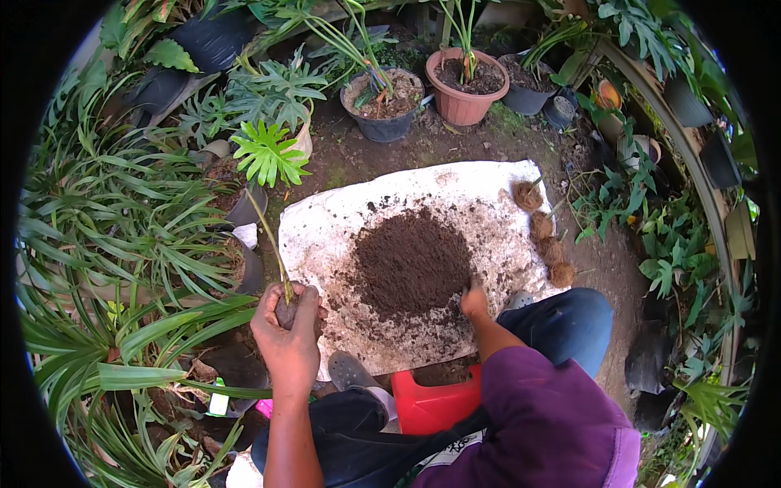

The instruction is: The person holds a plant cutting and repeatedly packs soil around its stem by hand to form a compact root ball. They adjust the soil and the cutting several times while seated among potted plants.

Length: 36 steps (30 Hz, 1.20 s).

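Observation:
My left hand grips a dark soil ball at the base of an upright plant stem. A bright green lobed leaf shows by the stem's top; whether they join is unclear. My right hand is down at the right edge of a dark, loose soil heap, its fingers partly hidden. The heap lies on a white woven sack spread on the ground and smeared with soil. Several brown fibre-wrapped balls with short stems, such as this fibre ball, line the sack's right edge.
A red plastic stool is between my legs. Beyond the sack stand a black pot and a terracotta-coloured pot, both planted. Dense strap-leaved plants crowd the left side. Climbing foliage and a curved rail bound the right.

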Each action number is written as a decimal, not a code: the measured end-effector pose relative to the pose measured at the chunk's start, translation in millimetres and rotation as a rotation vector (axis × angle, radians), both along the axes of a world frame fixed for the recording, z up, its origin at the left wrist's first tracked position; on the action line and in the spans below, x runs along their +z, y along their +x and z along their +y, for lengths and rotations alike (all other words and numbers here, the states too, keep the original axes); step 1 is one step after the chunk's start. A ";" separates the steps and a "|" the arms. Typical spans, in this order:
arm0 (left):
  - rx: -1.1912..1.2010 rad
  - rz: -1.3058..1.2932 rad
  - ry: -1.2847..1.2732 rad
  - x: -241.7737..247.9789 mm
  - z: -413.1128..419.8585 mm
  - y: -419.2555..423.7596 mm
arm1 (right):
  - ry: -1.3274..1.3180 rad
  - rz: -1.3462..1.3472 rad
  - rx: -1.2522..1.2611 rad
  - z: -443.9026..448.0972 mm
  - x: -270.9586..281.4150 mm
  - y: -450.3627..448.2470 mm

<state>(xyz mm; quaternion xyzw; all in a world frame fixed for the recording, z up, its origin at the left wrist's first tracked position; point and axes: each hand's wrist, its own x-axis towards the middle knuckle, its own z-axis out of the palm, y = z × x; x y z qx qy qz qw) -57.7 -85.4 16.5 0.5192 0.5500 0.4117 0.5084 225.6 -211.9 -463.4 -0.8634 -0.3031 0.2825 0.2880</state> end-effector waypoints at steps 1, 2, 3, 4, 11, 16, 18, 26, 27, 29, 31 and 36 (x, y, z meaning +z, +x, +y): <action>-0.016 0.005 -0.023 -1.0 1.8 0.9 | 0.016 0.056 0.021 -4.9 5.0 -12.9; -0.044 0.019 -0.003 -2.7 2.8 3.5 | 0.074 0.088 0.037 -7.5 10.1 -26.8; -0.062 0.027 0.007 -4.1 3.7 6.5 | 0.050 0.041 0.079 -8.8 15.5 -41.0; -0.074 0.032 0.005 -5.3 3.9 9.8 | 0.071 -0.030 0.116 -10.9 21.4 -56.3; -0.140 0.010 0.022 -11.9 -6.3 30.9 | -0.212 -0.148 0.223 1.4 64.7 -54.2; -0.143 0.024 -0.002 -12.5 -10.5 33.8 | -0.140 -0.305 -0.269 9.7 73.2 20.0; -0.160 0.038 -0.001 -12.8 -9.7 33.2 | -0.209 -0.192 -0.412 7.7 67.6 52.7; -0.177 0.130 -0.033 -33.4 -13.4 36.4 | -0.461 -0.070 -0.197 -10.8 29.4 145.4; -0.187 0.160 -0.031 -36.4 -13.5 36.1 | -0.527 0.025 -0.138 -16.5 24.3 150.1; -0.207 0.222 -0.017 -42.3 -11.9 36.6 | -0.488 -0.084 -0.178 -22.9 12.4 150.7; -0.228 0.301 0.005 -46.0 -8.5 37.5 | -0.482 -0.054 -0.222 -26.2 3.0 149.1; -0.233 0.273 0.029 -49.1 -6.1 43.8 | -0.472 -0.214 -0.145 -24.6 -1.1 130.6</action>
